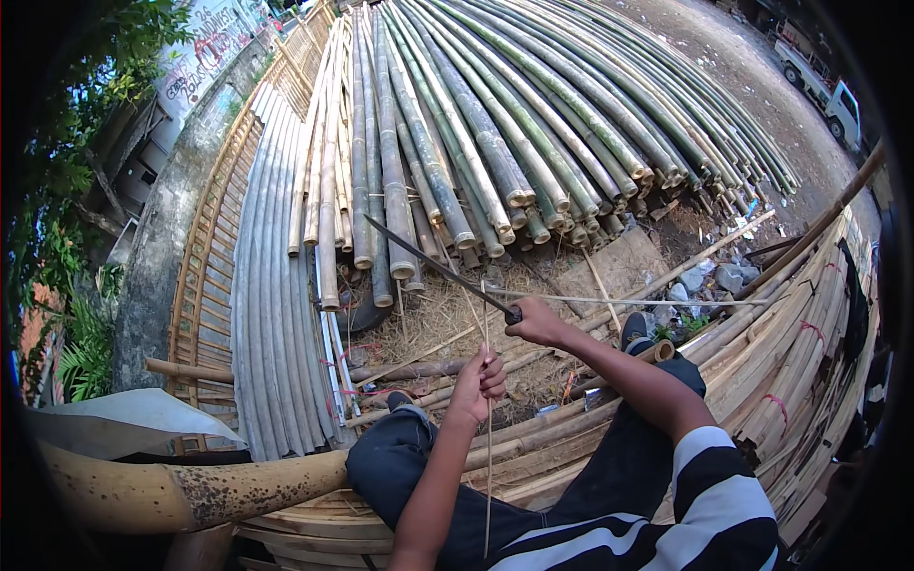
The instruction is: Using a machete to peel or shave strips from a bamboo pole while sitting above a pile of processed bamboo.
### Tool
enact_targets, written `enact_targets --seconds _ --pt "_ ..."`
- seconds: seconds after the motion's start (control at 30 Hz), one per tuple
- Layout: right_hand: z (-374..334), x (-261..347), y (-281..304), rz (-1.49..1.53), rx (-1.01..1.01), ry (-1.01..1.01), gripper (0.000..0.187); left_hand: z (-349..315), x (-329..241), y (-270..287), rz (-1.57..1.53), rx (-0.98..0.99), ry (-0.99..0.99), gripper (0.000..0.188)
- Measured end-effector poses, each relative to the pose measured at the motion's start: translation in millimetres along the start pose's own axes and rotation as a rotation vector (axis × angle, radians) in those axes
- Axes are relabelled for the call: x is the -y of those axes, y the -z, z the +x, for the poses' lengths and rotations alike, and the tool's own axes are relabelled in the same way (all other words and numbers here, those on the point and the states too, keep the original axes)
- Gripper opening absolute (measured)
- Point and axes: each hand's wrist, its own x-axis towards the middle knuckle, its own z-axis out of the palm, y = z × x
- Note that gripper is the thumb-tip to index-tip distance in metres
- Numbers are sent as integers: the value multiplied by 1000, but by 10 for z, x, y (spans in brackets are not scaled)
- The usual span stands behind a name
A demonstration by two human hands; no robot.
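Note:
My left hand (479,381) is closed around a thin bamboo strip (489,466), which stands nearly upright in front of my body, its lower end near my lap. In my right hand (536,322) is the handle of a machete (424,258). Its long dark blade slants up and to the left, crossing the strip close to its top end, above my left hand. Whether the edge touches the strip I cannot tell. Another pale bamboo strip (657,302) runs from near the blade off to the right.
Long bamboo poles (505,162) fill the far ground, cut ends toward me. Corrugated sheets (271,314) and a bamboo lattice (202,276) lie at left. A thick bamboo pole (257,487) reaches my knee. Split bamboo (790,381) is piled right, near stones (705,276); a truck (824,95) stands beyond.

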Motion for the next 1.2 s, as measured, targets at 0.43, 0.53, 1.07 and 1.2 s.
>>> enact_targets --seconds 0.43,0.53,1.07,1.2 --pt "-120 43 -161 -355 111 211 26 16 296 -99 405 -401 -418 7" --pt "-139 72 -177 -357 97 211 24 0 285 -86 394 -370 -425 7" --pt "113 -946 504 376 -373 -557 20 -209 234 -255 376 -248 -444 9" --pt "-47 -798 593 365 -247 -373 24 -122 24 -178 389 -280 -406 18"
